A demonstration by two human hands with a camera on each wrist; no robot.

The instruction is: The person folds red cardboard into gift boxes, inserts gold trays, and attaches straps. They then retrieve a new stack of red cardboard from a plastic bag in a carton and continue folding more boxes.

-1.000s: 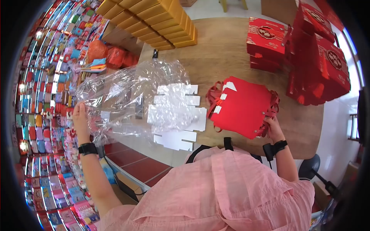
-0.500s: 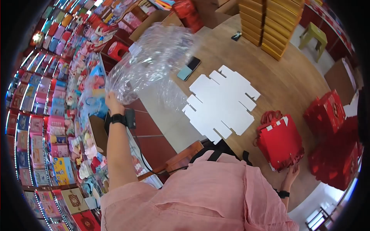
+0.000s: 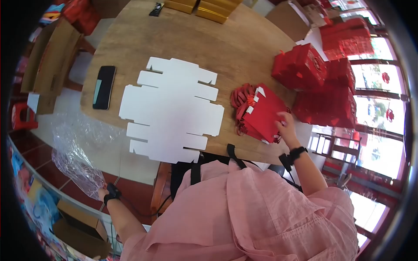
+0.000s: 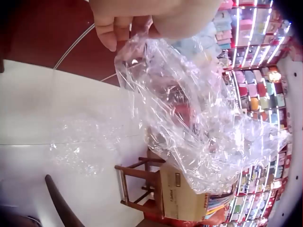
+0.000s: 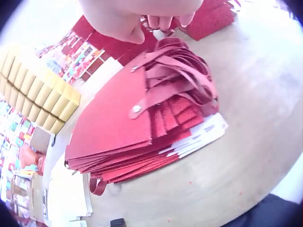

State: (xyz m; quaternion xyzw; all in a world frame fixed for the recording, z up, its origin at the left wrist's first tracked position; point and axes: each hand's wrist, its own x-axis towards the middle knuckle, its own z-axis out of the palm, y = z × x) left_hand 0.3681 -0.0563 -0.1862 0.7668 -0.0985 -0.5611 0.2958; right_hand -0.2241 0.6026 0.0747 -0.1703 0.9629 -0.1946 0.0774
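Note:
Down at the left, beside the table, my left hand (image 3: 102, 192) pinches a crumpled clear plastic bag (image 3: 78, 167). In the left wrist view the bag (image 4: 184, 118) hangs from the curled fingers (image 4: 110, 40). My right hand (image 3: 286, 129) is at the near right corner of a stack of red folded gift bags (image 3: 264, 114), fingers loosely bent. The right wrist view shows that hand (image 5: 142, 19) above the stack (image 5: 113, 118), whose strap handles and white edges stick out. Flat white die-cut box blanks (image 3: 172, 108) lie to the left of the stack.
A phone (image 3: 104, 87) lies near the table's left edge. Assembled red gift boxes (image 3: 300, 67) stand at the right, gold boxes (image 3: 213, 11) at the far edge. An open cardboard box (image 3: 52, 61) sits left of the wooden table (image 3: 196, 39). Another carton (image 3: 82, 226) is below left.
My left hand has lowered the plastic bag from beside the table toward the floor. The right hand has shifted on from the stack's edge to just above its corner. The head view has turned.

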